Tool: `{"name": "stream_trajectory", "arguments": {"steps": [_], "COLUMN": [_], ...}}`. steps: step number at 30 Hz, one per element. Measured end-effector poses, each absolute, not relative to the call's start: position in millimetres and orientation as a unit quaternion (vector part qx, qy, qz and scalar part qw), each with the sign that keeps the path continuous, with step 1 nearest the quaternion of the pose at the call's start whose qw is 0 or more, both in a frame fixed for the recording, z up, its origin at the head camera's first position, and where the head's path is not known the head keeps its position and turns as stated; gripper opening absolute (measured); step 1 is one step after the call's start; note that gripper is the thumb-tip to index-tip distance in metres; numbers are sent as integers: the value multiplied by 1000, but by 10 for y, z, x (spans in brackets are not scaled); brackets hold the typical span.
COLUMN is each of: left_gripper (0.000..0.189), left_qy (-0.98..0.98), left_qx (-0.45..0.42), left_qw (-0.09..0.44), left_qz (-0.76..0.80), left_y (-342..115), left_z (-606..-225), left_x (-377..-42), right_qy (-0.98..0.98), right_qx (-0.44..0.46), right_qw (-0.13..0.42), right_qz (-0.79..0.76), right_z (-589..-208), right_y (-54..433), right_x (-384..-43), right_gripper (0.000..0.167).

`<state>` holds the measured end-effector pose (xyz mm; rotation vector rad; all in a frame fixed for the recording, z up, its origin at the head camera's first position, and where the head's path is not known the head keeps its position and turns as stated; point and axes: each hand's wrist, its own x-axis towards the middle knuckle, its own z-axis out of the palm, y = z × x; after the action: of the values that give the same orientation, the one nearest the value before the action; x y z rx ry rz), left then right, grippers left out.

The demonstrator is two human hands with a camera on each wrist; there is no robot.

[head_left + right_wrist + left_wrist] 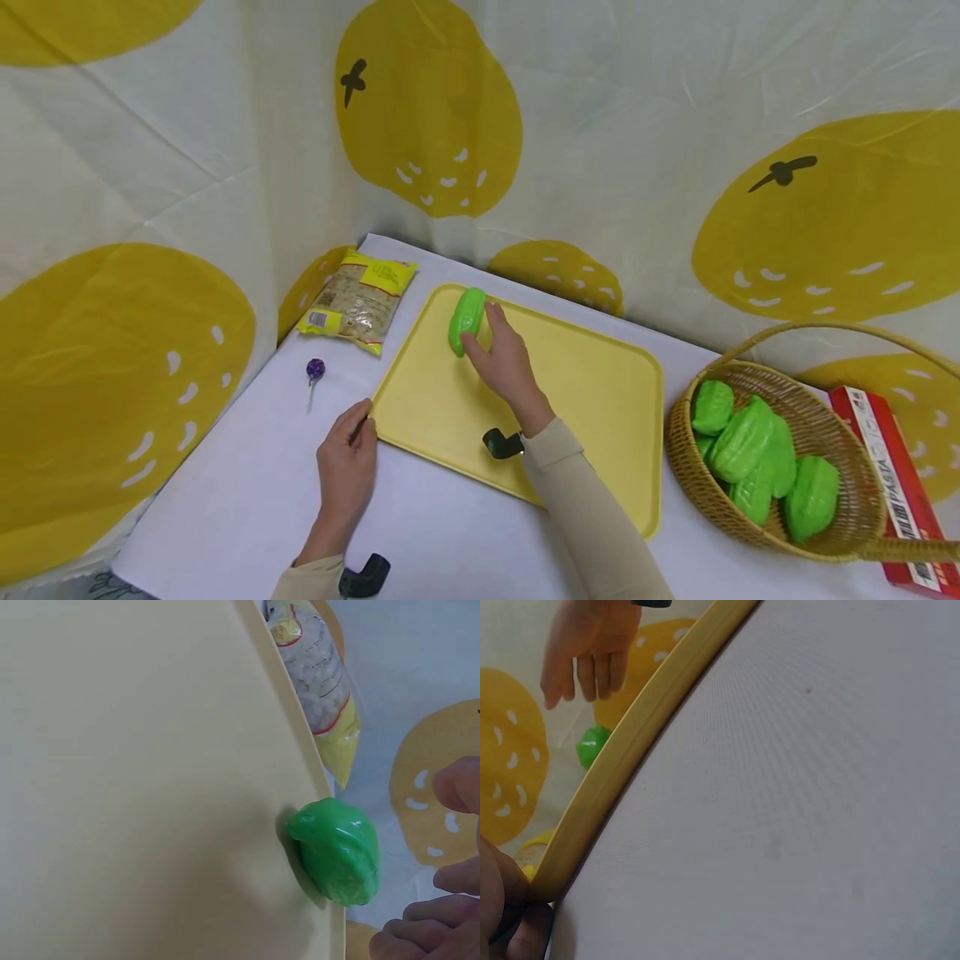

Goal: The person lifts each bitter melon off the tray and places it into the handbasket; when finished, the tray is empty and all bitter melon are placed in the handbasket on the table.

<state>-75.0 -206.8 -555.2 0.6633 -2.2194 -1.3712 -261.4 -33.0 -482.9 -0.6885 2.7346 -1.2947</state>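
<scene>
A yellow rectangular tray [585,392] lies on the white table. My left hand [347,454] grips its near left corner, thumb and fingers at the rim [622,757] in the left wrist view. At the tray's far left end rests a green ridged fruit [467,320], shaped like a star fruit; the right wrist view shows this fruit [337,851] on the tray beside the rim. Just to the right of it hovers my right hand [507,358], thumb and fingers spread. A gap shows between those fingers [457,879] and the fruit in the right wrist view.
Right of the tray stands a wicker basket [693,487] with several green ridged fruits [742,442]. A red pasta box [900,492] lies behind it. On the left are a yellow-ended clear food bag [360,300] and a purple lollipop [315,369]. Patterned cloth [600,100] hangs behind the table.
</scene>
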Motion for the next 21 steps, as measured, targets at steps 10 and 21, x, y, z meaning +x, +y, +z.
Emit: {"name": "stream_trajectory", "arguments": {"steps": [10,21], "left_gripper": [36,35], "left_qy": [-802,-800], "left_qx": [237,234], "left_qw": [223,226], "left_qz": [-501,-505], "left_y": [-2063,-2055], "left_z": [-5549,-5525], "left_x": [-746,-744], "right_qy": [890,898], "right_qx": [-203,-188], "right_qw": [20,9], "right_qz": [-407,-397], "right_z": [-4901,-4977], "right_y": [-432,-553], "right_x": [-2661,-2744], "right_gripper": [77,77]}}
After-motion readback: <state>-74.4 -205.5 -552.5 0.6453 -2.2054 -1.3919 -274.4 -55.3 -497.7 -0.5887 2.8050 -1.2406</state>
